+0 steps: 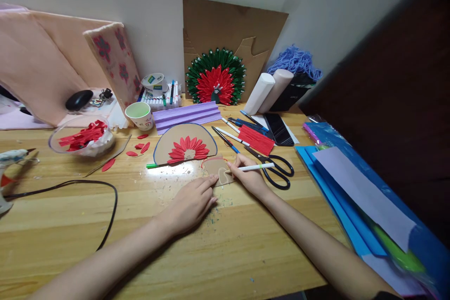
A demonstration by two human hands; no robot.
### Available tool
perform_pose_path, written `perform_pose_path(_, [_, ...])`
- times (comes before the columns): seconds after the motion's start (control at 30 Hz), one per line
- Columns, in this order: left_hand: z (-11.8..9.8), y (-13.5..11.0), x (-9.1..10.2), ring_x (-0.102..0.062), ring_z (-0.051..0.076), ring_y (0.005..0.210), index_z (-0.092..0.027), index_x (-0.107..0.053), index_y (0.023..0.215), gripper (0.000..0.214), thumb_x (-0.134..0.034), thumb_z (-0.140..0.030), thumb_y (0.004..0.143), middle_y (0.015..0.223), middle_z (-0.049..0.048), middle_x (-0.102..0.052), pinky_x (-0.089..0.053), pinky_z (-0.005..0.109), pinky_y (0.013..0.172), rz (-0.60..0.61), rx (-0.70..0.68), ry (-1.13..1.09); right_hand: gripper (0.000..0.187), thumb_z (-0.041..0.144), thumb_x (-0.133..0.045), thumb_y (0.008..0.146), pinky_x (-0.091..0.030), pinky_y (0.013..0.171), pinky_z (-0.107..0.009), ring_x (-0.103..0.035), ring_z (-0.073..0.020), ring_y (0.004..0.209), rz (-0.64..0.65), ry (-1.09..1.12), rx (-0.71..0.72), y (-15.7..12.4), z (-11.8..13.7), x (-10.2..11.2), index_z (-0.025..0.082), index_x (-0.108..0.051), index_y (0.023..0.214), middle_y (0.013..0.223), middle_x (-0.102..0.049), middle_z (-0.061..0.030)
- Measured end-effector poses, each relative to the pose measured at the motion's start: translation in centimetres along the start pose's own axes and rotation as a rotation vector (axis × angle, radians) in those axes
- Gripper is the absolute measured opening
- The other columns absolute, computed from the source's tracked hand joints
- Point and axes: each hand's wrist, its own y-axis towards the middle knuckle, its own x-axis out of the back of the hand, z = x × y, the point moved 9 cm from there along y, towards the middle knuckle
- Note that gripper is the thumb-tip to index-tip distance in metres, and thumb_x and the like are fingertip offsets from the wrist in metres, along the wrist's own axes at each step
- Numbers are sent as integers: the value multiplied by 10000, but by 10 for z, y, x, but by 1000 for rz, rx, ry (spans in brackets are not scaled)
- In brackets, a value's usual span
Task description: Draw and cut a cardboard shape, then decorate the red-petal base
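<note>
At the middle of a wooden table (154, 258), a small cardboard piece (211, 165) bearing a pale outline lies flat between two hands. The left hand (193, 201) rests palm down at its near left edge, fingers extended and grasping nothing. The right hand (249, 179) pinches a white pen (258, 167) between thumb and fingers, tip directed at the outline; whether it touches cannot be told.

Containers: a clear bowl (53, 146) at left holds red paper strips (82, 137); a paper cup (145, 124) has a green interior, its contents indistinct; a box of markers (165, 101) supports a white tub (154, 85).

Edges and room: a half-round cardboard panel (163, 145) with red petals borders the work behind, and black-handled scissors (258, 155) lie just beyond the right hand. Blue folders (328, 180) line the right side; a black cable (116, 201) curves at left. Between cable and left forearm, and between both forearms, wood grain shows.
</note>
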Motion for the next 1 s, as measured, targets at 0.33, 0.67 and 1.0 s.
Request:
perform_pose_path(0.33, [0,1,-1,-507,238,1190,-95,-584,1092,308,-374,-259,939,1305,133,-539,-436,397,1018,14,1,12,298,226,-537,788,-262,508,-251,-331,-107,505,17,-157,24,0,-2,-2,208,-356,553,515,-341,64])
perform_pose_path(0.67, [0,1,2,-515,238,1183,-112,-573,1100,296,-372,-257,938,1296,134,-544,-456,415,992,-10,-1,-18,274,317,-581,797,-323,508,-237,-407,-109,507,-40,11,-33,1,-7,6,209,-410,612,537,-424,58])
perform_pose_path(1.0, [-1,1,1,-499,230,1201,-104,-575,1098,296,-377,-258,940,1302,137,-539,-429,395,1016,-7,0,-4,102,252,-582,781,-383,565,-237,-483,-123,601,107,-23,4,0,-5,-4,197,-507,739,681,-533,20])
